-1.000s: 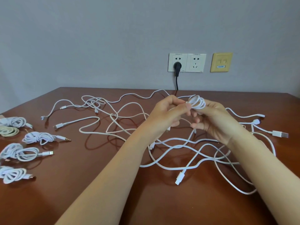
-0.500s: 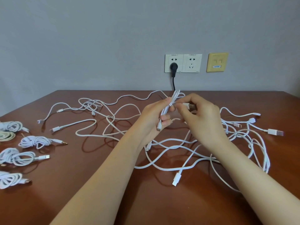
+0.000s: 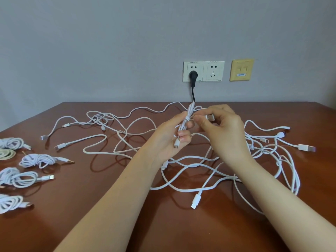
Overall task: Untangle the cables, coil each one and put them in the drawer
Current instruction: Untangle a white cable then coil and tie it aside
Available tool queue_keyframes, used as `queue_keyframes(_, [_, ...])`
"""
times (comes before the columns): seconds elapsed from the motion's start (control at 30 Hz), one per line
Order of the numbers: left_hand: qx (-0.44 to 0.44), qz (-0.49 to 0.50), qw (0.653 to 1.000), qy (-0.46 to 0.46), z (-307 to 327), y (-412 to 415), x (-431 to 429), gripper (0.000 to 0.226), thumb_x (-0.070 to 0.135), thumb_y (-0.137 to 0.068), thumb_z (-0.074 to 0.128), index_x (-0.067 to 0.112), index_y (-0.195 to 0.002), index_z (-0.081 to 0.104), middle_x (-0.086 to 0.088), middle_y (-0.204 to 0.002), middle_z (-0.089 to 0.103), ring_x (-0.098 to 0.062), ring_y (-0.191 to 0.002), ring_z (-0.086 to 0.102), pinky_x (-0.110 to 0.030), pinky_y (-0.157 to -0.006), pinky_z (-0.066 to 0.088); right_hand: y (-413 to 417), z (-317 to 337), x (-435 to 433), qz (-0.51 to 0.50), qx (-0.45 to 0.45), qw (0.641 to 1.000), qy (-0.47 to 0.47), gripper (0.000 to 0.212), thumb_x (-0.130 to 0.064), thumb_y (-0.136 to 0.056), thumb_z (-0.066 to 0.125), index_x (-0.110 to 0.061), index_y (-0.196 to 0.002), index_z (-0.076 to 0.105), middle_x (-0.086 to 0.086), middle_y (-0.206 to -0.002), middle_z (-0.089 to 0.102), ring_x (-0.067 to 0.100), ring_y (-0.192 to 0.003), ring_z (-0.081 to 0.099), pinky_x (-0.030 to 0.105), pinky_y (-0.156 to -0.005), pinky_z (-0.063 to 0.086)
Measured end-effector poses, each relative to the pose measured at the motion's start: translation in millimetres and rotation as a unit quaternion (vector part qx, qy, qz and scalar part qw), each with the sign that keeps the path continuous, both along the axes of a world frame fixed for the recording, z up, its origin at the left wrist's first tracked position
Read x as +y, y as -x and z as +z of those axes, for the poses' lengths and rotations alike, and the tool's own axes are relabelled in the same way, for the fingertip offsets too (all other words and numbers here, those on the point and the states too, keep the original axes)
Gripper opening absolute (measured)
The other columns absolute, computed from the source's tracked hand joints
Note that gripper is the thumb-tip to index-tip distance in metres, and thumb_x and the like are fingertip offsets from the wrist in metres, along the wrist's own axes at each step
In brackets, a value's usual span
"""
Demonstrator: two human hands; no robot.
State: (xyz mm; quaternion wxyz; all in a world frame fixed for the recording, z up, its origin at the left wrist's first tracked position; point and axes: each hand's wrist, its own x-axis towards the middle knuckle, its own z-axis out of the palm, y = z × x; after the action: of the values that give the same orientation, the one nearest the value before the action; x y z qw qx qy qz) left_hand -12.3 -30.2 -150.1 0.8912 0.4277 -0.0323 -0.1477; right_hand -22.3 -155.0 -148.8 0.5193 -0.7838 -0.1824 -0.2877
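My left hand (image 3: 171,137) grips a coiled white cable bundle (image 3: 189,115) held upright above the table, with a small connector sticking out under its fingers. My right hand (image 3: 221,124) pinches that cable's free end with its USB plug (image 3: 211,117) beside the bundle, where a turn wraps round the middle. Below both hands a tangle of loose white cables (image 3: 190,168) spreads over the brown table (image 3: 109,215). No drawer is in view.
Several coiled white cables (image 3: 36,160) lie in a column at the table's left edge. A loose USB plug (image 3: 307,148) lies at the right. On the wall behind are sockets with a black plug (image 3: 193,76) and its cord hanging down.
The round coil in my hands has been flattened into a long bundle now held by my left hand. My right hand took the free end and wound it round the bundle's middle.
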Motion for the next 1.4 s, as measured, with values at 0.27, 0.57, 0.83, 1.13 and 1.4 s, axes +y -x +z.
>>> queue_keyframes(0.27, [0.001, 0.01, 1.0, -0.006, 3, 1, 0, 0.024, 0.022, -0.1, 0.037, 0.007, -0.107, 0.054, 0.0, -0.057, 0.043, -0.005, -0.034, 0.032, -0.013, -0.034, 0.027, 3, 2, 1, 0.032, 0.042, 0.996, -0.076, 0.026, -0.013, -0.084, 0.066, -0.036, -0.072, 0.064, 0.019, -0.075, 0.066, 0.034, -0.071, 0.059, 0.035, -0.066, 0.05])
queue_keyframes(0.57, [-0.053, 0.175, 0.925, -0.334, 2, 8, -12, 0.017, 0.017, -0.101, 0.036, 0.02, -0.088, 0.045, 0.0, -0.074, 0.043, -0.009, -0.042, 0.026, -0.014, -0.032, 0.021, 2, -3, -4, 0.052, 0.013, 0.999, -0.005, 0.018, -0.004, -0.083, 0.064, -0.021, -0.08, 0.058, -0.01, -0.068, 0.065, 0.014, -0.055, 0.053, 0.024, -0.053, 0.042])
queue_keyframes(0.83, [-0.275, 0.207, 0.764, -0.546, -5, 12, -11, 0.029, 0.017, -0.1, 0.036, 0.028, -0.073, 0.037, 0.007, -0.067, 0.047, -0.006, -0.058, 0.04, -0.013, -0.05, 0.03, -1, 3, -12, 0.05, 0.026, 0.998, -0.025, 0.027, -0.008, -0.082, 0.067, -0.031, -0.077, 0.053, 0.014, -0.062, 0.06, 0.01, -0.048, 0.047, 0.027, -0.055, 0.041])
queue_keyframes(1.13, [-0.304, 0.224, 0.736, -0.562, -5, 16, -15, 0.008, 0.02, -0.1, 0.037, 0.019, -0.093, 0.04, 0.0, -0.085, 0.058, -0.019, -0.076, 0.05, -0.023, -0.058, 0.032, 2, 14, -12, 0.171, 0.11, 0.96, -0.194, 0.011, 0.002, -0.081, 0.064, -0.007, -0.075, 0.059, -0.007, -0.047, 0.062, 0.001, -0.039, 0.054, 0.01, -0.047, 0.043])
queue_keyframes(1.4, [-0.341, 0.254, 0.67, -0.609, -7, 19, -17, 0.011, 0.024, -0.098, 0.037, 0.015, -0.102, 0.04, -0.01, -0.089, 0.063, -0.037, -0.083, 0.058, -0.049, -0.073, 0.047, -1, 9, -9, 0.172, 0.11, 0.957, -0.206, 0.012, -0.001, -0.085, 0.06, -0.011, -0.079, 0.064, -0.007, -0.054, 0.066, 0.001, -0.051, 0.058, 0.013, -0.057, 0.049])
